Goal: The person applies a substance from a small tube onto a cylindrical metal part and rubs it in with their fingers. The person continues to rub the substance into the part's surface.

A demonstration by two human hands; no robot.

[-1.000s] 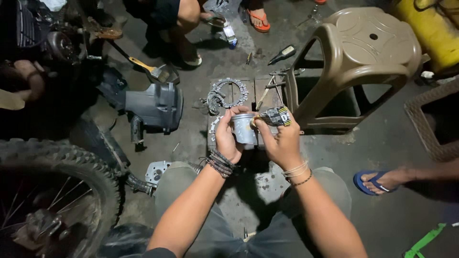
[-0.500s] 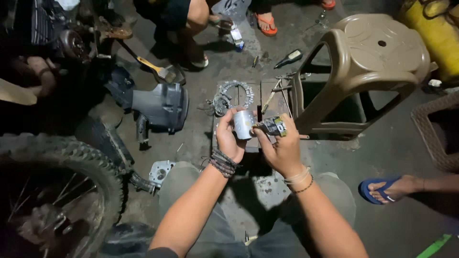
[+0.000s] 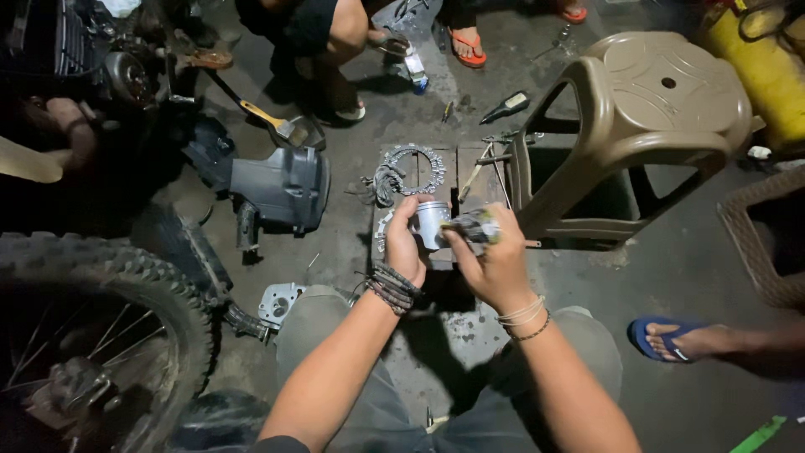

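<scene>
Change: piston [image 3: 433, 223] and hands sit slightly nearer the body than a second ago.
Left hand [image 3: 404, 245]: fingers clasp the piston, above the floor.
Right hand [image 3: 495, 260]: clenched around a crumpled rag [image 3: 475, 225], touching the piston.
Nearby: clutch plate [image 3: 414, 169], brown plastic stool [image 3: 654, 117].

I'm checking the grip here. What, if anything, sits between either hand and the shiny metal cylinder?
Nothing visible does. The left hand already grips the metal cylinder directly, and the right hand presses a small crumpled piece against its side. The gear ring lies below on the floor, apart.
</scene>
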